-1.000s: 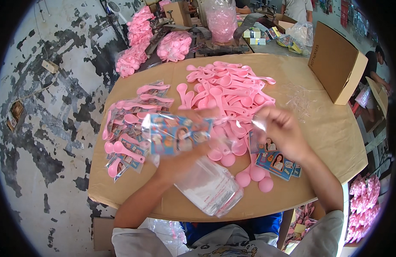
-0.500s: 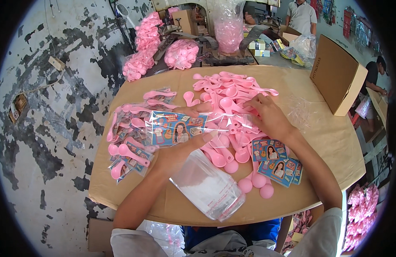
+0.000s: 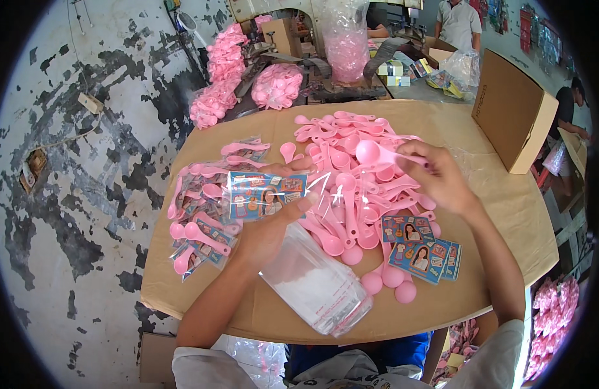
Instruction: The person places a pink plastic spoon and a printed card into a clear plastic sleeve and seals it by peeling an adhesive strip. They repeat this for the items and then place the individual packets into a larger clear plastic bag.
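Right hand (image 3: 440, 180): grip pinched on handle end of pink spoon (image 3: 369, 153), bowl leftward above spoon pile (image 3: 349, 188), presumably leaving the bowl clear. Left hand (image 3: 277, 219): grip holding clear bag (image 3: 320, 185) with blue card (image 3: 247, 194), thumb in front, likely steadying it.

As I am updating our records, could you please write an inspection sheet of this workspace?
Surface: table with brown covering.
Job's things: spoon pile central; blue cards at right; stacked clear bags near the person; bagged spoons at left.
Clutter: cardboard box standing far right.
Hands: left fingers hold a bag containing a card; right fingers hold a pink spoon.
Cables: thin cord on the peeling wall.
Surroundings: pink-filled sacks behind the table; other people beyond.
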